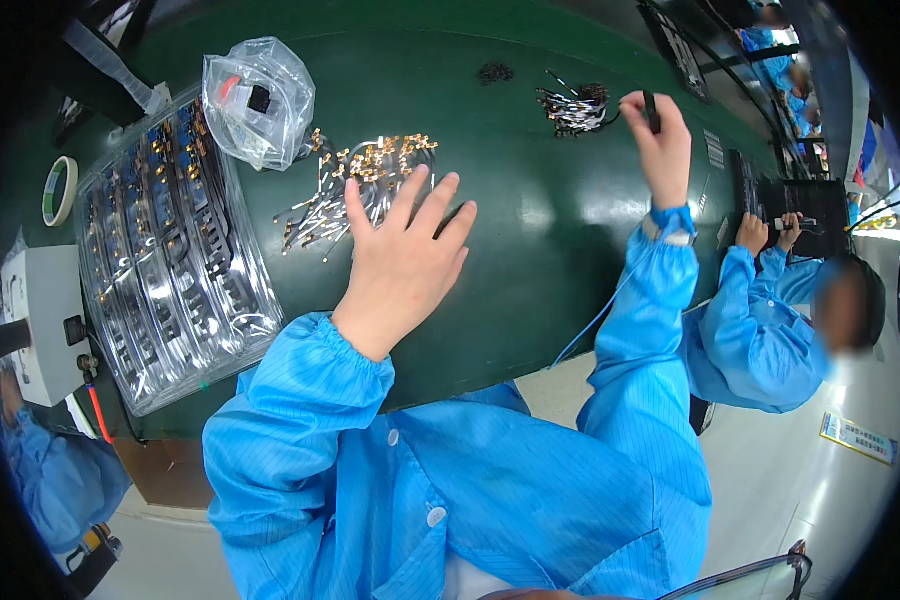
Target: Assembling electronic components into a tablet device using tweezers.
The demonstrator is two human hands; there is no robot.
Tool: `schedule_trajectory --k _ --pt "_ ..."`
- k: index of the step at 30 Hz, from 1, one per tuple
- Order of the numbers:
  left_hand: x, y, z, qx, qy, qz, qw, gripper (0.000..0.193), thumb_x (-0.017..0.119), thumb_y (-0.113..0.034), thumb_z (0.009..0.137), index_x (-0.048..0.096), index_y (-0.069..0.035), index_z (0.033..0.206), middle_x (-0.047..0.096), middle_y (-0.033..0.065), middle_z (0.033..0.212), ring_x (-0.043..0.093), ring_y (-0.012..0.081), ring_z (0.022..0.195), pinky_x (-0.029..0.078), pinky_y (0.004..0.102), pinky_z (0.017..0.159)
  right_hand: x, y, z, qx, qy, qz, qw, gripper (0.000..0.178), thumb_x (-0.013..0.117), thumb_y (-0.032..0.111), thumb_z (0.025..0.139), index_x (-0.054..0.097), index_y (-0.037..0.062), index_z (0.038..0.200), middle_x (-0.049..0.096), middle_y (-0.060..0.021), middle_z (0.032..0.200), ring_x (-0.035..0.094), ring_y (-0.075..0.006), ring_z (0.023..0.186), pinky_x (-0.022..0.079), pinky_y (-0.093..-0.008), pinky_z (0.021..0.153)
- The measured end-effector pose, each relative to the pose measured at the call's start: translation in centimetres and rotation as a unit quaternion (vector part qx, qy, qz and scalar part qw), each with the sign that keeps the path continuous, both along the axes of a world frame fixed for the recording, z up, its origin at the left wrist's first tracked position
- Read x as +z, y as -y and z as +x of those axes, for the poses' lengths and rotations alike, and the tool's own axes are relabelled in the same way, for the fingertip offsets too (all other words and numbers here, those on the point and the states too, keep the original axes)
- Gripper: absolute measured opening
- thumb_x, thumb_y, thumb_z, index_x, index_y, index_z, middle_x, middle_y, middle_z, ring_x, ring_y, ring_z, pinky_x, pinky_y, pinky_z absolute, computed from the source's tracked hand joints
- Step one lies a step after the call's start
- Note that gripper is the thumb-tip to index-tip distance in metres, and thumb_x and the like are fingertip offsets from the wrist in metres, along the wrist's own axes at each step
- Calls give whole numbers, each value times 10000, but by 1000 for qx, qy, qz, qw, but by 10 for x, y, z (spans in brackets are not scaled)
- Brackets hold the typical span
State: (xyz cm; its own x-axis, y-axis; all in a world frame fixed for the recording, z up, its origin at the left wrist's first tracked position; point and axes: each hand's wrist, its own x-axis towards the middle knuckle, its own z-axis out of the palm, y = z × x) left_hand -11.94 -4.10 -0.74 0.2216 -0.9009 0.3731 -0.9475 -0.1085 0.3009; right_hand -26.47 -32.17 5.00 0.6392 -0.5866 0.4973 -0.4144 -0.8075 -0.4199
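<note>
My left hand (405,265) is spread open, palm down, its fingertips at the near edge of a pile of small thin cable pieces (380,160) with gold-coloured ends. Farther right, my right hand (663,150) is pinched around a slim black tool (652,112); its full shape is hidden by the fingers. Just left of those fingers lies a second bunch of small cable pieces (575,110), black and silvery. A blue wrist strap (673,220) circles my right wrist, with a thin blue cord running down from it.
Clear plastic trays (175,260) filled with small parts lie at the left, beside a clear plastic bag (260,105). A tape roll (60,190) and a grey box (45,325) are at the far left. Small black bits (494,73) lie farther back. A co-worker (760,320) sits at the right.
</note>
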Motion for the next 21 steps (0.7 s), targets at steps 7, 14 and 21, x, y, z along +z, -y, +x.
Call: schedule_trajectory --k 7,14,21 --pt "6 -2 3 43 11 13 999 262 651 -253 767 626 -182 1018 481 2 1280 383 249 1255 151 697 965 -14 70 11 51 -136 -28 989 174 637 129 806 644 30 948 614 -129 887 619 -267 822 479 -330 725" --pt "0 -1 2 55 0 13 998 286 649 -267 767 629 -178 1038 484 13 1266 371 256 1263 156 699 962 -20 0 63 70 -87 -61 992 195 669 224 784 676 76 910 614 -101 880 612 -292 801 496 -356 687" --pt "2 1 3 57 -6 -22 998 283 666 -266 744 642 -149 1000 498 44 1231 387 281 1234 208 707 936 -38 -43 99 44 -147 -54 987 193 667 249 788 684 84 884 603 -60 869 616 -269 772 497 -361 662"
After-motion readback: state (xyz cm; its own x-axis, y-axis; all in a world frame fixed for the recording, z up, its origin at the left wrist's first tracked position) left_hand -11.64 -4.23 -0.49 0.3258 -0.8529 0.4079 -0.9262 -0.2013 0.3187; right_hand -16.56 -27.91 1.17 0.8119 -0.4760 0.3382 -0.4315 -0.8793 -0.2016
